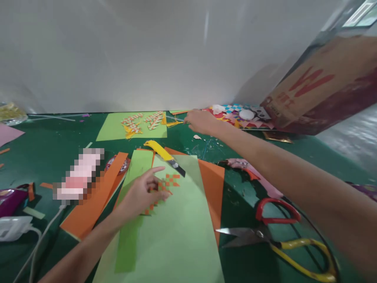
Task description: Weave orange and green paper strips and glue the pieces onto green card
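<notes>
My left hand (145, 188) rests over pale green paper (182, 236), its index finger stretched out. Its thumb and curled fingers hold a woven orange-and-green checkered paper piece (172, 180), partly hidden by the hand. At the back of the table my right hand (200, 121) has its fingertips pinched together, near yellow tassel strands (174, 124) and a thin pale strip. What those fingers hold is too small to make out. Beyond my left hand lies a yellow utility knife (165, 154), blade towards the right. Checkered woven pieces with yellow tassels (132, 125) lie on a light green sheet (110, 127).
Scissors (256, 236) with red and yellow handles lie partly open at right, near a pink glue gun (265, 181). Orange strips (94, 200) and a cabled, pixelated pink object (81, 173) are at left. A paper bag (321, 86) stands back right against a grey panel (147, 51).
</notes>
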Available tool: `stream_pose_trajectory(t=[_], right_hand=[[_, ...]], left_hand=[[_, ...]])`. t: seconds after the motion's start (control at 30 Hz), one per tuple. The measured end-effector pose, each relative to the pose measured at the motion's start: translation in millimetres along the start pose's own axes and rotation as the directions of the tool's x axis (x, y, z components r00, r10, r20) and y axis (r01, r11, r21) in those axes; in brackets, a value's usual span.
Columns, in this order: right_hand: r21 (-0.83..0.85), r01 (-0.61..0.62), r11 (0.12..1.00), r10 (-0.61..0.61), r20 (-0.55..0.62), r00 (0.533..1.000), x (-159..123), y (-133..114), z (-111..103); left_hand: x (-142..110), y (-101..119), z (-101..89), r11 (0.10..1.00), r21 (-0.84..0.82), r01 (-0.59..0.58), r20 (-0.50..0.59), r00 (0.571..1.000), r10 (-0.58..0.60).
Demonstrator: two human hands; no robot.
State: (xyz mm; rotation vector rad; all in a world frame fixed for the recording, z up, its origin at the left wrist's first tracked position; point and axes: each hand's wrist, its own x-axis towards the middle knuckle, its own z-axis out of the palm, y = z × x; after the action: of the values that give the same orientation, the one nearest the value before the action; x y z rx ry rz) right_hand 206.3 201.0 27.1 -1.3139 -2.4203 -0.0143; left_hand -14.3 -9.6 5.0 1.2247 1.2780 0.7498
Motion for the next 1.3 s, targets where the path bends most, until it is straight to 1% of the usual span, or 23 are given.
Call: stream_pose_trajectory(t=[0.07,0.13,0.23,0.3,0.4,0.53,0.57,0.63,0.7,0.73,0.77,0.83,0.87,0.9,0.97,1.0,1.07,1.1,1.13,1.17,1.2,1.23,1.3], right_hand=[[-0.025,-0.037,0.999,0.039,0.086,0.996,30,10,24],[-0.028,-0.073,0.997,0.076,0.135,0.988,48,16,41],[0.021,-0.118,0.993,0.114,0.137,0.984,60,19,55],[0.087,-0.151,0.985,0.141,0.115,0.983,65,22,56],[0.221,-0.242,0.945,0.225,0.102,0.969,72,29,45],[0.439,-0.391,0.809,0.377,0.123,0.918,80,37,16],[0.506,-0.410,0.759,0.402,0.130,0.906,79,37,8],[0.674,-0.424,0.605,0.438,0.164,0.884,74,34,-5],[0.802,-0.415,0.431,0.451,0.207,0.868,63,25,-18],[0.836,-0.407,0.368,0.443,0.227,0.867,56,18,-24],[0.847,-0.400,0.350,0.426,0.237,0.873,46,10,-29],[0.837,-0.386,0.388,0.339,0.260,0.904,22,-11,-39],[0.812,-0.371,0.451,0.281,0.266,0.922,7,-24,-43],[0.761,-0.376,0.529,0.255,0.280,0.925,-10,-37,-47],[0.649,-0.386,0.656,0.238,0.307,0.921,-46,-65,-50],[0.610,-0.378,0.697,0.187,0.354,0.916,-64,-77,-50],[0.558,-0.326,0.763,0.008,0.497,0.868,-98,-96,-46],[0.552,-0.261,0.792,-0.051,0.486,0.873,-112,-102,-44],[0.532,-0.198,0.823,-0.046,0.410,0.911,-125,-106,-42],[0.523,-0.176,0.834,-0.007,0.328,0.945,-135,-109,-41],[0.549,-0.183,0.816,0.032,0.274,0.961,-143,-110,-40],[0.599,-0.206,0.774,0.070,0.242,0.968,-150,-112,-41],[0.724,-0.269,0.635,0.110,0.259,0.960,-159,-114,-42]], left_hand=[[1,-2,0.3,1.000,-0.001,0.026,0.010,1.000,-0.026],[1,-4,0.3,0.999,-0.005,0.042,0.010,0.999,-0.042],[2,-6,0.1,0.998,-0.006,0.059,0.028,0.998,-0.058],[2,-7,0.2,0.998,-0.002,0.069,0.035,0.997,-0.069],[2,-7,0.3,0.998,0.013,0.067,0.031,0.997,-0.068],[1,-6,0.7,0.998,0.045,0.043,0.032,0.998,-0.045],[1,-6,0.9,0.998,0.044,0.037,0.040,0.998,-0.039],[0,-7,1.0,0.999,0.031,0.023,0.054,0.998,-0.025],[0,-7,0.6,0.999,0.043,0.002,0.055,0.998,-0.004],[0,-7,0.2,0.998,0.057,-0.007,0.053,0.999,0.004],[-1,-5,-0.5,0.997,0.070,-0.018,0.056,0.998,0.014],[-2,-1,-2.3,0.995,0.076,-0.060,0.058,0.997,0.056],[-4,1,-3.2,0.994,0.073,-0.083,0.054,0.995,0.079],[-5,4,-4.0,0.992,0.063,-0.107,0.053,0.993,0.104],[-9,10,-4.9,0.988,0.008,-0.157,0.075,0.985,0.156],[-12,11,-4.9,0.982,-0.016,-0.187,0.102,0.977,0.187],[-15,12,-4.4,0.974,-0.032,-0.226,0.153,0.962,0.228],[-17,12,-4.0,0.971,-0.028,-0.237,0.171,0.956,0.238],[-18,11,-3.7,0.969,-0.016,-0.248,0.183,0.952,0.246],[-19,9,-3.5,0.966,0.004,-0.258,0.188,0.949,0.252],[-19,8,-3.6,0.963,0.028,-0.267,0.188,0.948,0.258],[-19,6,-3.7,0.959,0.051,-0.278,0.189,0.946,0.264],[-19,4,-4.2,0.951,0.097,-0.294,0.194,0.943,0.271]])
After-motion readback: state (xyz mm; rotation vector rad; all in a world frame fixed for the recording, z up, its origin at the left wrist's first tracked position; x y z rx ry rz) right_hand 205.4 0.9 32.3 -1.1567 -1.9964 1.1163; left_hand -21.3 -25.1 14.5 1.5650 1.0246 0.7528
